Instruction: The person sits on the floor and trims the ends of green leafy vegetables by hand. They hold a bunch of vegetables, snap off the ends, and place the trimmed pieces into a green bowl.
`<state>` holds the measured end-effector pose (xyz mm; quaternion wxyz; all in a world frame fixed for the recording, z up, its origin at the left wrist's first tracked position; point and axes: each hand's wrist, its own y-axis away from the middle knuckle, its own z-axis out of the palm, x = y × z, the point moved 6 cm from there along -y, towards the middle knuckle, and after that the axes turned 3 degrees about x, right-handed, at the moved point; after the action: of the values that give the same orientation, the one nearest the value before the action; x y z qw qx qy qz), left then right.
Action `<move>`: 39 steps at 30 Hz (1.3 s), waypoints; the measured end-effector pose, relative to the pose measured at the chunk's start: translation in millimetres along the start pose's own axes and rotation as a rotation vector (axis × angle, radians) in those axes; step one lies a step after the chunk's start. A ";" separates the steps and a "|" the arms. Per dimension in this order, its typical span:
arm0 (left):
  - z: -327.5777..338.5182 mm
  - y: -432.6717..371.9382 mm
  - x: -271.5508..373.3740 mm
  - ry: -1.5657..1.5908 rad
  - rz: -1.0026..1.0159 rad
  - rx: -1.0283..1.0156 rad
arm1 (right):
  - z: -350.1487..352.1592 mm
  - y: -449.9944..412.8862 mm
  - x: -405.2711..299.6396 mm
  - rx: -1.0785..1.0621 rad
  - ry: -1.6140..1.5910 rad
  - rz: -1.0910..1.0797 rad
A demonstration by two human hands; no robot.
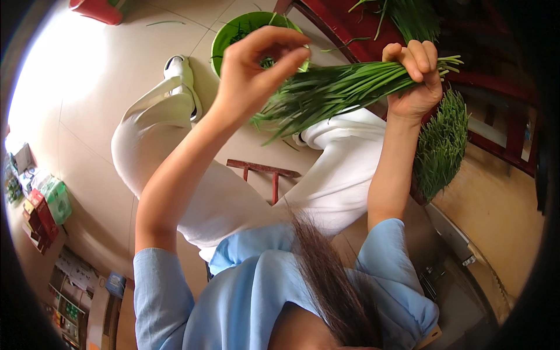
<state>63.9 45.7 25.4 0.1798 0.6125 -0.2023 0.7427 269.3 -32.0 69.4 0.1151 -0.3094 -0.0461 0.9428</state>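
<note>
My right hand [413,78] grips a bundle of garlic chives [345,83] near its pale stem ends. The leaves hang loosely to the left, above the space between my legs. My left hand [264,65], slightly blurred, is held up at the left of the bundle with thumb and fingertips a little apart and nothing visible between them. Below it on the floor stands a bright green bucket [216,48] with dark green scraps inside, partly hidden by the hand. A thicker pile of chives [442,140] stands beside my right forearm.
More chives [413,19] lie on a dark red wooden surface [326,26] at the top. Loose leaves, such as one leaf [165,22], lie on the tiled floor [96,140]. A red stool bar [262,167] shows between my legs. A red container [97,9] stands top left; boxes [41,212] lie farther left.
</note>
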 end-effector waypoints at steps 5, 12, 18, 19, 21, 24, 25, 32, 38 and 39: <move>25.8 3.5 14.2 -0.202 0.213 -0.203 | 12.5 1.0 20.7 -0.024 0.015 0.092; 29.4 8.5 15.6 -0.367 0.413 -0.126 | 12.6 0.4 30.9 -0.039 -0.048 0.119; 26.5 6.7 12.7 -0.405 0.351 -0.131 | 0.2 2.3 31.1 0.051 -0.065 0.120; 26.3 6.9 13.2 -0.422 0.353 -0.135 | -0.4 2.6 30.7 0.051 -0.039 0.109; 24.3 7.6 12.6 -0.461 0.393 -0.102 | 0.6 2.5 30.8 0.050 0.013 0.086; 21.4 8.1 13.4 -0.489 0.419 -0.080 | 4.1 2.1 30.9 0.051 0.080 0.069; 20.8 8.3 13.7 -0.492 0.422 -0.077 | 3.6 2.5 30.5 0.042 0.075 0.071; 19.1 7.0 2.5 -0.207 0.152 -0.128 | -0.1 2.8 26.9 0.040 0.062 0.076; 15.1 6.6 1.4 -0.244 0.091 -0.129 | 2.3 1.6 32.1 -0.083 0.051 0.118; 14.3 5.5 2.2 -0.302 0.139 -0.133 | 3.2 1.3 32.6 -0.084 0.078 0.115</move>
<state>72.7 33.6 29.5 0.1357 0.6885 -0.3177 0.6377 241.7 -25.3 53.1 0.0494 -0.3524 -0.0632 0.9324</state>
